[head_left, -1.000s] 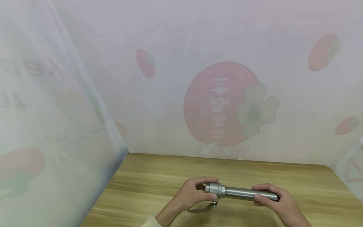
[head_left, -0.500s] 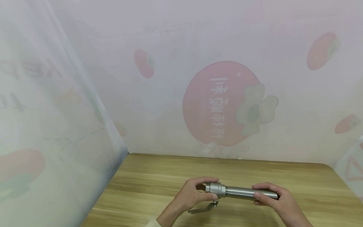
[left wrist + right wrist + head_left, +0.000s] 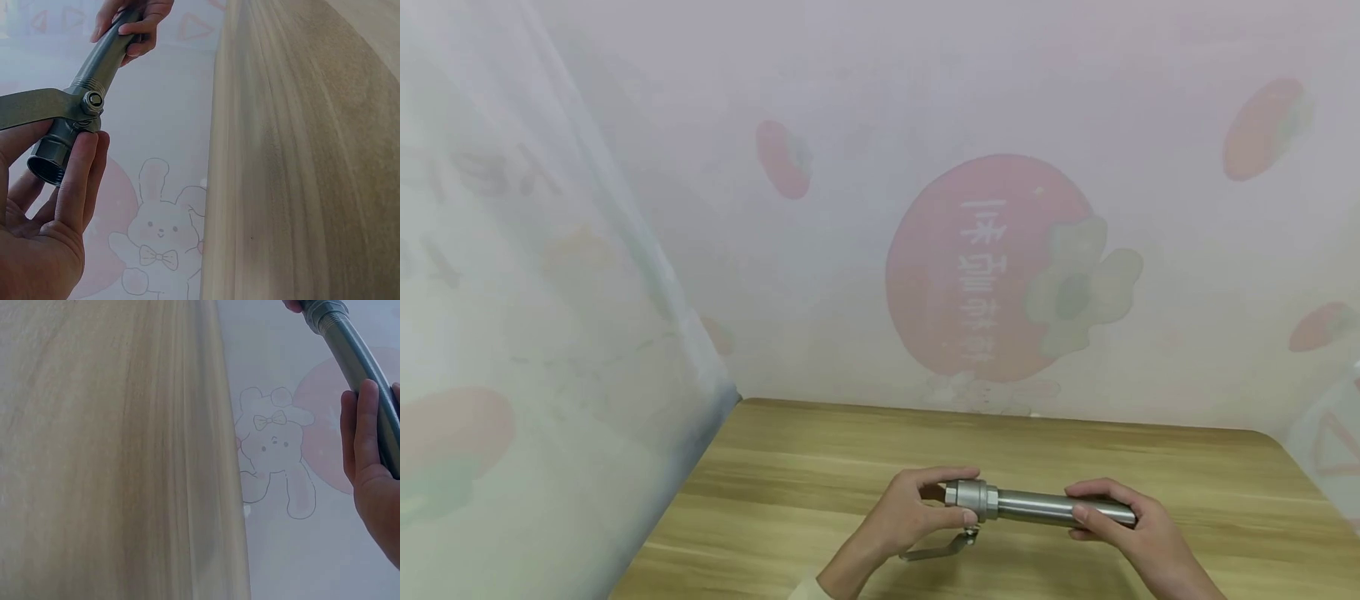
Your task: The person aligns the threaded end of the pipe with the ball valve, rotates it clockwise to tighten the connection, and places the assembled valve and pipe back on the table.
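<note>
A metal ball valve (image 3: 972, 498) is joined to a steel pipe (image 3: 1037, 507), the two held roughly level above the table. My left hand (image 3: 904, 517) grips the valve body between fingers and thumb. The lever handle (image 3: 37, 107) hangs on the near side, pointing left in the head view. In the left wrist view the valve's open threaded end (image 3: 47, 169) faces the palm. My right hand (image 3: 1138, 533) holds the pipe's far right end, thumb in front and fingers behind. Threads (image 3: 331, 322) show on the pipe where it enters the valve.
A wood-grain table (image 3: 820, 450) lies under both hands. Behind it hangs a pale curtain (image 3: 842, 333) printed with red fruit, lettering and a rabbit. Another printed curtain (image 3: 550, 333) closes off the left side, along the table's edge.
Both hands keep their holds on the valve and pipe, with almost no movement. The head view has shifted slightly.
</note>
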`<act>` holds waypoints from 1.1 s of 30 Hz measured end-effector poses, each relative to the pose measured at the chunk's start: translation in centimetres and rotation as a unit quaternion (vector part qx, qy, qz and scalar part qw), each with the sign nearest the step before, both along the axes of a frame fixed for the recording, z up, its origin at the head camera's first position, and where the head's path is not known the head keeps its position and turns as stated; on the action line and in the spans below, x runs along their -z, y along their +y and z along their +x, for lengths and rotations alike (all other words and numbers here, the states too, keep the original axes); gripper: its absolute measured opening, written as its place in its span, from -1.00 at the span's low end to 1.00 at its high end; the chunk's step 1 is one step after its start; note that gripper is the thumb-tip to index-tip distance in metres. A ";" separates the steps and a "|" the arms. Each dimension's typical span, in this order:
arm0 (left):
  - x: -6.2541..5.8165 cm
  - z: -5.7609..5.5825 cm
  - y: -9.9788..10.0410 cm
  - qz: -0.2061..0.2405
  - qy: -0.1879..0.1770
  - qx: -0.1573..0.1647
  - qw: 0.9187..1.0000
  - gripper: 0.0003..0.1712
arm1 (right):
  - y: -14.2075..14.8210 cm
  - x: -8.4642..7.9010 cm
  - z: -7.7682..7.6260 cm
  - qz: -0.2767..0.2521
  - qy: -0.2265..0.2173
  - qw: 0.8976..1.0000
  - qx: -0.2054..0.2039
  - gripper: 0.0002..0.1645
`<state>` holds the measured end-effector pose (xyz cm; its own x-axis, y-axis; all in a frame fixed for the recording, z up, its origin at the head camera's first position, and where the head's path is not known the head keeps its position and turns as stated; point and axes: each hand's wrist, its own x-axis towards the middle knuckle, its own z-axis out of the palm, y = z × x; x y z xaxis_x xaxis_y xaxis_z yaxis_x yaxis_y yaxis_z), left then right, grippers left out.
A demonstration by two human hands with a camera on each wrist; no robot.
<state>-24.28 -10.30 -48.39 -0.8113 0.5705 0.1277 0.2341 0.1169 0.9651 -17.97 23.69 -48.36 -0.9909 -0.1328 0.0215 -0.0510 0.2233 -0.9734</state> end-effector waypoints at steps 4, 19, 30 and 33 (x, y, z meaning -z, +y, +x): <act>-0.1 0.0 -0.1 -0.002 0.002 0.003 1.000 -0.43 | 0.1 0.1 0.1 0.011 0.004 1.000 -0.014 -0.59; -0.5 -0.3 -0.1 0.013 -0.026 -0.007 1.000 -0.44 | 0.2 0.1 0.2 0.018 0.036 0.999 -0.033 -0.60; 0.0 -0.2 -0.1 0.023 -0.031 -0.023 0.999 -0.44 | 0.2 -0.1 0.3 0.054 0.043 0.998 -0.010 -0.61; 0.1 -0.1 -0.2 0.023 -0.038 -0.024 0.999 -0.45 | 0.2 -0.1 0.3 0.059 0.033 0.998 -0.008 -0.60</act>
